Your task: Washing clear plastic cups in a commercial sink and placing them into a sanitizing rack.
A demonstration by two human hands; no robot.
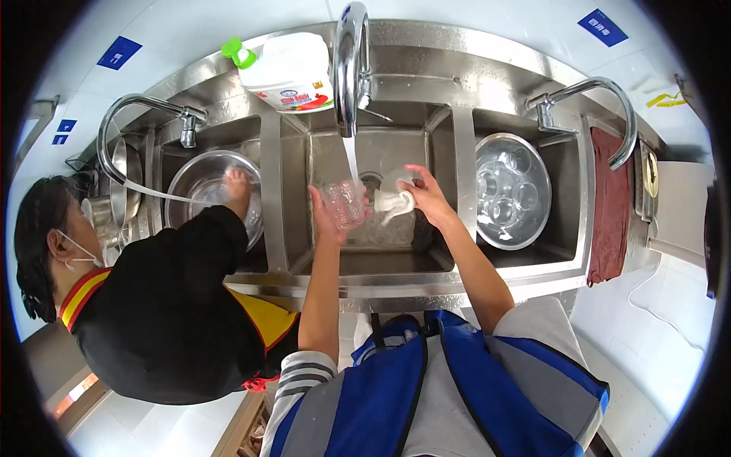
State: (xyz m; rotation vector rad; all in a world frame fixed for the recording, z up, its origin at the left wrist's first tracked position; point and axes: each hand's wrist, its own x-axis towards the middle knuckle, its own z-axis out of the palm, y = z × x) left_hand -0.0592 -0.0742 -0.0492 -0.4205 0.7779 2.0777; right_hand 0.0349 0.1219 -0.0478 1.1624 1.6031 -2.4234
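In my left hand (326,221) is a clear textured glass (344,204), tilted over the middle sink basin (328,151). Water (350,160) runs down at the glass from the tall chrome faucet (344,74). My right hand (431,200) grips a white object (394,201) with a curved, loop-like end, close to the mouth of the glass. Whether it is a cloth, a sponge or a plastic part I cannot tell. Below the hands lies the round drain (372,180), partly hidden. Something dark (424,231) rests on the basin floor under my right wrist.
A co-worker (160,303) stands at left, one hand (237,185) in a metal bowl (180,171) under running water. In the right basin, a metal bowl (541,165) holds several glasses. A white jug (291,63) with a green cap and a brown-red cloth (610,217) lie on the counter.
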